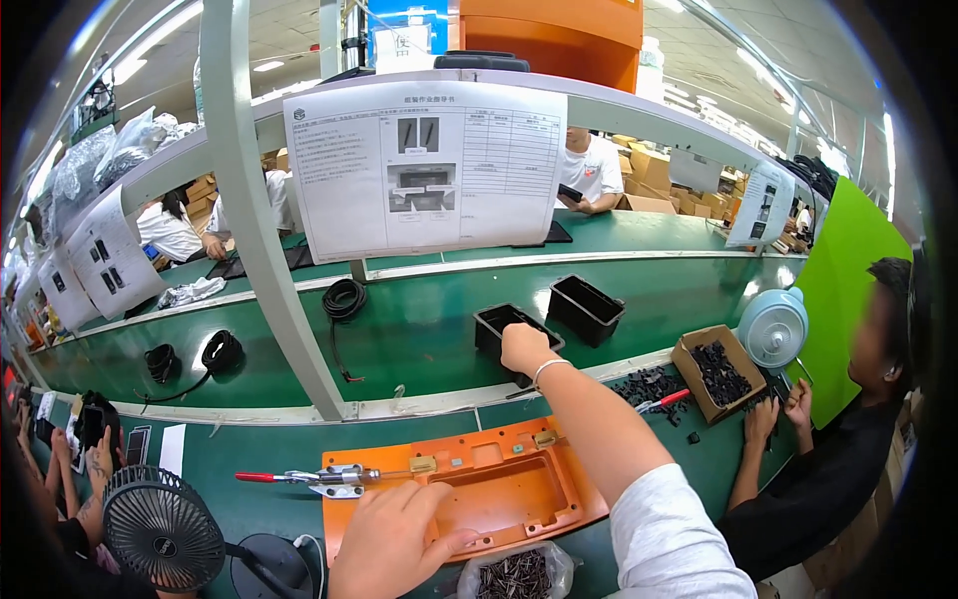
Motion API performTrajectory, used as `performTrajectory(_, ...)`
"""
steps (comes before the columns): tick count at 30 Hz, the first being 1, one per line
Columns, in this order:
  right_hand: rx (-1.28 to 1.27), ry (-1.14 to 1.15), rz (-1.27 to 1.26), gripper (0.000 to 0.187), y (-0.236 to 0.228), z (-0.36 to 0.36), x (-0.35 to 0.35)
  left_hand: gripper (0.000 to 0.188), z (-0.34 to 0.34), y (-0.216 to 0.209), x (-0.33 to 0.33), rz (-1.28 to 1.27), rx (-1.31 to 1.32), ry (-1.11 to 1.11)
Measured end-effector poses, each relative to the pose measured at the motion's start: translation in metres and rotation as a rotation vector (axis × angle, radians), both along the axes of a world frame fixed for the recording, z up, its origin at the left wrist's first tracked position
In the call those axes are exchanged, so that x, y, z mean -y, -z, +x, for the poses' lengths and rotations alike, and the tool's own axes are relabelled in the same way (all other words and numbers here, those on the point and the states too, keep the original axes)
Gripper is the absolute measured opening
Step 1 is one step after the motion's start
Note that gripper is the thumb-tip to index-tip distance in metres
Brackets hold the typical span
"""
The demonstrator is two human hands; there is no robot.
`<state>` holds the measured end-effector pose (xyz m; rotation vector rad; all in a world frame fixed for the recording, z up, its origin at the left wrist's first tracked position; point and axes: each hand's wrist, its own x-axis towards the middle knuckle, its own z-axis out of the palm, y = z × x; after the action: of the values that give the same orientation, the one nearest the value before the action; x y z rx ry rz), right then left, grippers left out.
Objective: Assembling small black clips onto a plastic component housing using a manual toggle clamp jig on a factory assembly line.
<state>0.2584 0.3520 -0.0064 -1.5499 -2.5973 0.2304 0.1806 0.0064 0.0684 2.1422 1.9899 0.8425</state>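
My left hand lies at the lower left of an orange fixture, fingers stretched out and thumb apart, gripping nothing that shows. A toggle clamp with a red handle is mounted on the fixture's left side, and a rectangular recess lies in its middle. My right arm crosses over the fixture, and my right hand is at a black open bin, reaching over its near side. The fingers are hidden, so whether they hold anything cannot be seen. Another black bin stands just right of it.
A clear bag of screws sits below the fixture. To the right are a cardboard box of small black parts, loose parts, a blue fan and a co-worker. A black fan stands left. A metal post and black cables are beyond.
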Motion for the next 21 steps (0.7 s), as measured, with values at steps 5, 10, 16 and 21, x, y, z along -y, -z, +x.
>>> performTrajectory(5,-0.201,-0.406,0.129,0.026,-0.048,0.038,0.055,0.055,-0.002,-0.002,0.001,0.048,0.06,-0.018)
performTrajectory(10,-0.205,-0.87,0.177,0.021,-0.082,0.108,0.161,0.062,0.0,-0.001,0.003,0.201,0.073,-0.097)
performTrajectory(16,-0.213,-0.964,0.351,0.03,-0.053,0.154,0.225,0.064,0.004,-0.003,-0.003,0.083,-0.116,0.176)
performTrajectory(21,-0.22,-0.898,0.373,0.03,-0.037,0.159,0.219,0.059,0.012,0.005,-0.005,-0.037,-0.177,0.281)
